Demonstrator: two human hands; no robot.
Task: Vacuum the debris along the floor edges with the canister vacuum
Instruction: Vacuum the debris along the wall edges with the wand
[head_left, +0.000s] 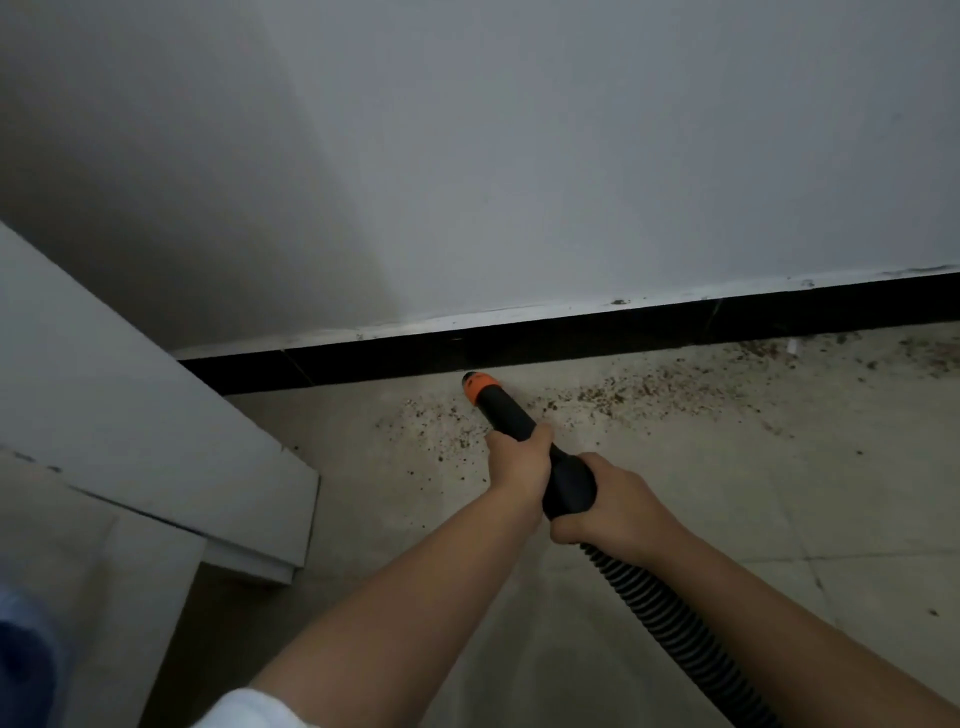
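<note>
While both hands gripped the black nozzle (511, 415), its orange tip (479, 387) sat low on the floor (727, 493), just beside the dark skirting board (519, 345), right in the brown debris (623, 395). The left hand (519, 462) had its fingers (540, 434) wrapped round the tube ahead, and the right hand (608, 506) clutched the thicker black grip behind, where the ribbed hose (670, 618) trailed back past the right forearm.

By the look of it, this job was well short of finished. A thick band of crumbs ran along the wall (571, 156) edge to the right, all the way to the frame's border, with a small white scrap (793, 345) among it. Looser specks lay scattered left of and below the tip. Only the strip of floor hard against the skirting left of the tip looked fairly clean.

Room to move seemed generous rightward, open floor beside the skirting. Leftward it was tight: a white panel (130, 405) closed in the corner, so the nozzle had little sweep there.
</note>
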